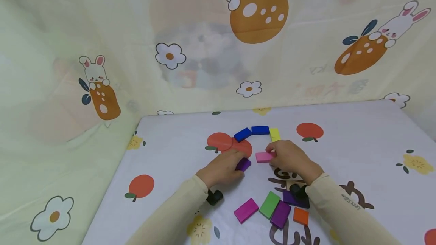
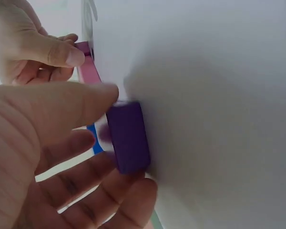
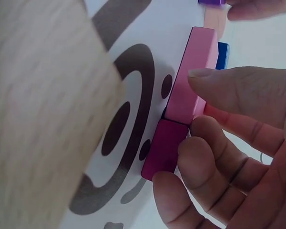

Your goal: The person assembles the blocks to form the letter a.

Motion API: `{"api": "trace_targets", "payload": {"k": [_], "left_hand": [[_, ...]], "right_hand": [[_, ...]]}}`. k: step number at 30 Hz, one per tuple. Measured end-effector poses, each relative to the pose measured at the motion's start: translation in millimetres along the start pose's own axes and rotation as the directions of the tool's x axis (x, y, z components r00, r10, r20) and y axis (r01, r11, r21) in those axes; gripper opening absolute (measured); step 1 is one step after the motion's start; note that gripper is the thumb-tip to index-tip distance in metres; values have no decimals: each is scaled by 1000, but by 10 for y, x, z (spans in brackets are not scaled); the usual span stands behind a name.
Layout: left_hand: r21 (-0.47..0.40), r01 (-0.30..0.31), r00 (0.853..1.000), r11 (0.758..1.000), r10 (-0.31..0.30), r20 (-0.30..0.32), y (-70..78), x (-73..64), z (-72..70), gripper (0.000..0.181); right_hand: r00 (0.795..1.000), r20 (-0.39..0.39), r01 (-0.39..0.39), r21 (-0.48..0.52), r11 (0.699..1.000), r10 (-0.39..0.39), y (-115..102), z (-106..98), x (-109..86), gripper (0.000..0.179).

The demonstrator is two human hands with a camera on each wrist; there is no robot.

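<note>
**Two Blocks Held on the Near Side of a Curved Row**

Nearest zone: on the table lie a loose magenta block, an orange block, a near purple block and a green block, the last two side by side. A dark purple block lies partly behind the right wrist. Their position between the person and the row probably keeps them within easy reach.

Middle zone, left: the left hand holds the small purple block. Thumb and fingers bear on opposite ends, parted only by the block; this hold likely allows its angle to be adjusted. The left wrist view is dim, so contact between block and table cannot be confirmed.

Middle zone, right: the right hand grips the pink block, thumb against it and remaining fingers curled behind. The pink block meets a dark magenta block end to end. Fingers set around this joint presumably keep both pieces aligned.

Far zone: an angled blue block meets a straight blue block, with a yellow block at the latter's right end. The changing angles appear intended to bend the row towards the hands.
</note>
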State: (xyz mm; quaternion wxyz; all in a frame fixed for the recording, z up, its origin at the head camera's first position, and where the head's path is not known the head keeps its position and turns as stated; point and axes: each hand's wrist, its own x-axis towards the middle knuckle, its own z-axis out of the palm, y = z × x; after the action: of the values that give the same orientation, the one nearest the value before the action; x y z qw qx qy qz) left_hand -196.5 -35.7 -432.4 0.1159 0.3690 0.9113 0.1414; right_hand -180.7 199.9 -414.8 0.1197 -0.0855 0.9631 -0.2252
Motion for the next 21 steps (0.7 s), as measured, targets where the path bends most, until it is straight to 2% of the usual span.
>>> {"api": "trace_targets", "payload": {"k": [6, 21], "left_hand": [[13, -8, 999, 1000, 8, -45, 32, 93, -8, 41], [5, -16, 997, 1000, 17, -72, 29, 205, 28, 33]], "right_hand": [[1000, -1, 2, 2, 1000, -2, 8, -2, 1, 31], [1000, -9, 9, 23, 1000, -9, 46, 19, 31, 28]]}}
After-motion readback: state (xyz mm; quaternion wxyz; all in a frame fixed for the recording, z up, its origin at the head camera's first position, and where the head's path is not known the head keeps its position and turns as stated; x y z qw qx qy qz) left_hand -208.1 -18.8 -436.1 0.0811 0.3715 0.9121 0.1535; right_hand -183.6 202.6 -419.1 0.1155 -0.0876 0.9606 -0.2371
